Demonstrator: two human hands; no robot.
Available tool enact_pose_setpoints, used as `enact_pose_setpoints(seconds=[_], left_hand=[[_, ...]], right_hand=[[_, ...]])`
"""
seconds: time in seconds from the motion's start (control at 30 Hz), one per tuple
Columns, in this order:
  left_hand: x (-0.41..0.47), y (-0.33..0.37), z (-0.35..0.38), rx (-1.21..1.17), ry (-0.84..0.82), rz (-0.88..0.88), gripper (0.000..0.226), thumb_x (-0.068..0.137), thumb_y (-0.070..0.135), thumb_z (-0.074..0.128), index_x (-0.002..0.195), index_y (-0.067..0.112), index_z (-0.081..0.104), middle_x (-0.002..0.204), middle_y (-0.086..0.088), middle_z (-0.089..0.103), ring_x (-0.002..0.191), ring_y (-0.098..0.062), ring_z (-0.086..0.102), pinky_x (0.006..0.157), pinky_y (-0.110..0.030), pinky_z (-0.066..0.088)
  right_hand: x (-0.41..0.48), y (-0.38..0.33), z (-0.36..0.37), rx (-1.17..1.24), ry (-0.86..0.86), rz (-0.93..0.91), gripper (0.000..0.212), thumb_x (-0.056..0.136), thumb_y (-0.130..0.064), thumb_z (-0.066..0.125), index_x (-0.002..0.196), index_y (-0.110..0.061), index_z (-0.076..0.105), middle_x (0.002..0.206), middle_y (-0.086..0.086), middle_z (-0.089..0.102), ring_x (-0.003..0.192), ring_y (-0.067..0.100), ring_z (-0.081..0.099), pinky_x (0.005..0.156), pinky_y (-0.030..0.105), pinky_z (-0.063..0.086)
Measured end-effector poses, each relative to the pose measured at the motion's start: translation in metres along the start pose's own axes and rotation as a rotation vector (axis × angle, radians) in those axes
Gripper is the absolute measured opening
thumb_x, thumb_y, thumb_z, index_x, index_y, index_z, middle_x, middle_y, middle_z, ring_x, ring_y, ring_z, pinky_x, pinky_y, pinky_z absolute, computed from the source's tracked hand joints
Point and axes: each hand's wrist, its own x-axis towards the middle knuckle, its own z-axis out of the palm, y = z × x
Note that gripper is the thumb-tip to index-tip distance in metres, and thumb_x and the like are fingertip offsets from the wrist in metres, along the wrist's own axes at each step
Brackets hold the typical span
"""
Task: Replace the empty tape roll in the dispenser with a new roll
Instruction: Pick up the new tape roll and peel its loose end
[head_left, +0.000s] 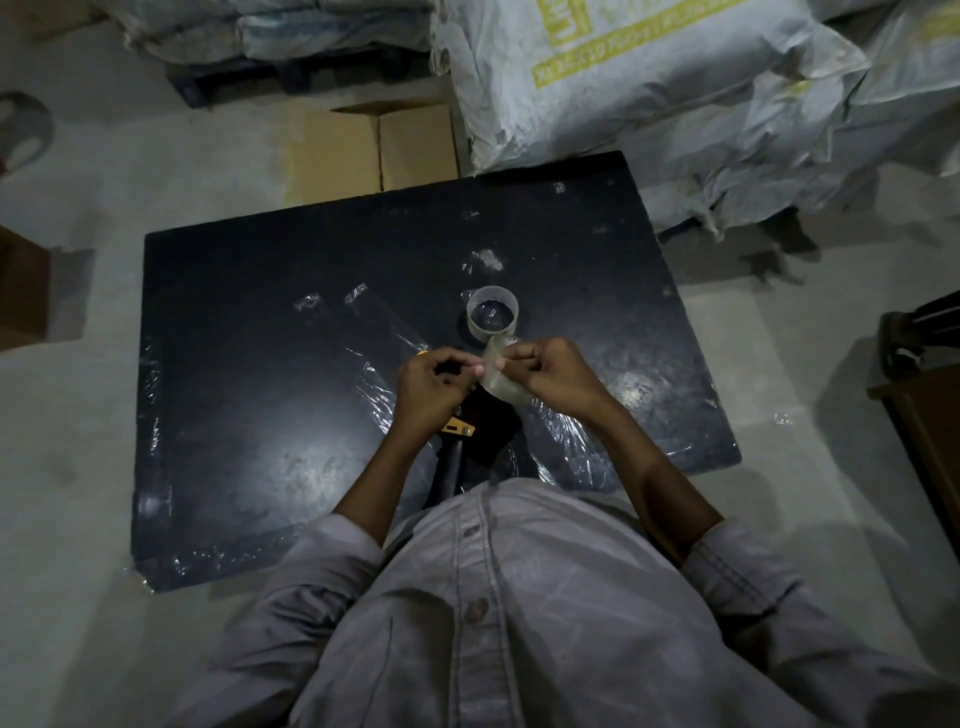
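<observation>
roll core (492, 315) ahead, tbl (249, 322) L open

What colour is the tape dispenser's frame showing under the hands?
Yellow on the tape dispenser, above its black handle; head view shows it best.

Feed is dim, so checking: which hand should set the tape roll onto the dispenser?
Probably right: the right hand grips the tape roll, while the left hand only pinches its edge above the dispenser.

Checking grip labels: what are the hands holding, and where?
Both hold the tape roll: right hand grips its right rim, left hand pinches its left edge.
</observation>
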Motion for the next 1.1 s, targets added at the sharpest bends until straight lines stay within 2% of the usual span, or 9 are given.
enact_pose_setpoints(seconds=[0.13, 0.33, 0.43, 0.5, 0.6, 0.73, 0.87, 1.0, 1.1], left_hand=[[-0.002, 0.005, 0.002, -0.195, -0.043, -0.152, 0.024, 0.090, -0.004, 0.084, 0.106, -0.010, 0.067, 0.082, -0.019, 0.074, 0.071, -0.032, 0.071, 0.078, -0.050, 0.062], [-0.010, 0.011, 0.004, -0.352, -0.213, -0.166, 0.023, 0.096, -0.005, 0.077, 0.118, -0.001, 0.076, 0.090, -0.031, 0.072, 0.072, -0.033, 0.069, 0.068, -0.037, 0.059], [-0.013, 0.007, 0.005, -0.145, -0.242, -0.024, 0.035, 0.100, -0.003, 0.075, 0.134, 0.002, 0.077, 0.104, -0.027, 0.076, 0.082, -0.030, 0.072, 0.079, -0.033, 0.064], [-0.011, 0.002, 0.003, 0.108, -0.191, 0.170, 0.034, 0.093, 0.006, 0.086, 0.127, 0.012, 0.084, 0.111, -0.013, 0.078, 0.096, -0.021, 0.076, 0.089, -0.031, 0.063], [-0.008, 0.000, 0.000, 0.311, -0.127, 0.406, 0.022, 0.086, 0.013, 0.093, 0.107, 0.018, 0.090, 0.110, 0.001, 0.078, 0.100, -0.012, 0.075, 0.086, -0.028, 0.060], [-0.011, 0.010, 0.002, 0.307, -0.089, 0.554, 0.011, 0.091, 0.007, 0.089, 0.101, 0.011, 0.089, 0.102, -0.001, 0.082, 0.094, -0.011, 0.077, 0.083, -0.030, 0.062], [-0.017, 0.007, 0.006, 0.240, 0.008, 0.388, 0.009, 0.097, 0.010, 0.081, 0.103, 0.014, 0.087, 0.098, 0.005, 0.082, 0.088, -0.013, 0.078, 0.081, -0.040, 0.064], [-0.021, -0.003, 0.005, 0.040, 0.061, 0.100, 0.010, 0.101, 0.009, 0.077, 0.100, 0.014, 0.085, 0.098, 0.003, 0.084, 0.093, -0.023, 0.081, 0.086, -0.052, 0.067], [-0.027, -0.007, 0.009, -0.003, 0.091, -0.025, 0.022, 0.104, 0.009, 0.073, 0.095, 0.026, 0.082, 0.092, 0.002, 0.084, 0.086, -0.020, 0.079, 0.080, -0.047, 0.066]], right_hand=[[-0.002, -0.007, 0.000, 0.027, 0.079, -0.006, 0.022, 0.104, -0.024, 0.080, 0.124, -0.017, 0.085, 0.105, -0.008, 0.085, 0.087, -0.012, 0.073, 0.082, 0.015, 0.052], [-0.003, -0.011, -0.003, 0.047, 0.087, 0.005, 0.015, 0.108, -0.023, 0.071, 0.109, -0.017, 0.085, 0.099, -0.010, 0.084, 0.092, -0.003, 0.075, 0.087, 0.028, 0.058], [0.002, -0.009, -0.008, 0.079, 0.071, 0.076, 0.017, 0.108, -0.023, 0.069, 0.104, -0.017, 0.085, 0.099, -0.004, 0.085, 0.091, 0.009, 0.076, 0.084, 0.036, 0.061], [0.005, -0.007, -0.013, 0.121, 0.017, 0.094, 0.018, 0.110, -0.023, 0.068, 0.107, -0.014, 0.084, 0.104, -0.001, 0.086, 0.094, 0.011, 0.078, 0.086, 0.035, 0.062], [0.005, -0.008, -0.014, 0.170, -0.068, 0.161, 0.019, 0.111, -0.020, 0.066, 0.116, -0.005, 0.077, 0.088, -0.002, 0.076, 0.065, 0.000, 0.065, 0.058, 0.019, 0.048], [0.006, -0.003, -0.017, 0.347, -0.169, 0.259, 0.023, 0.107, -0.037, 0.073, 0.105, -0.016, 0.064, 0.079, 0.001, 0.063, 0.062, 0.012, 0.055, 0.056, 0.030, 0.042], [0.002, 0.000, -0.027, 0.631, -0.226, 0.319, 0.043, 0.094, -0.050, 0.087, 0.096, -0.020, 0.056, 0.089, 0.001, 0.060, 0.077, 0.015, 0.064, 0.071, 0.032, 0.056], [-0.005, 0.013, -0.030, 0.943, -0.198, 0.267, 0.020, 0.099, -0.013, 0.080, 0.101, -0.017, 0.061, 0.101, 0.006, 0.068, 0.093, 0.020, 0.076, 0.086, 0.030, 0.066], [-0.009, 0.021, -0.026, 0.929, -0.285, 0.291, 0.037, 0.091, 0.004, 0.082, 0.119, -0.009, 0.060, 0.127, 0.028, 0.069, 0.113, 0.037, 0.078, 0.093, 0.039, 0.069]])
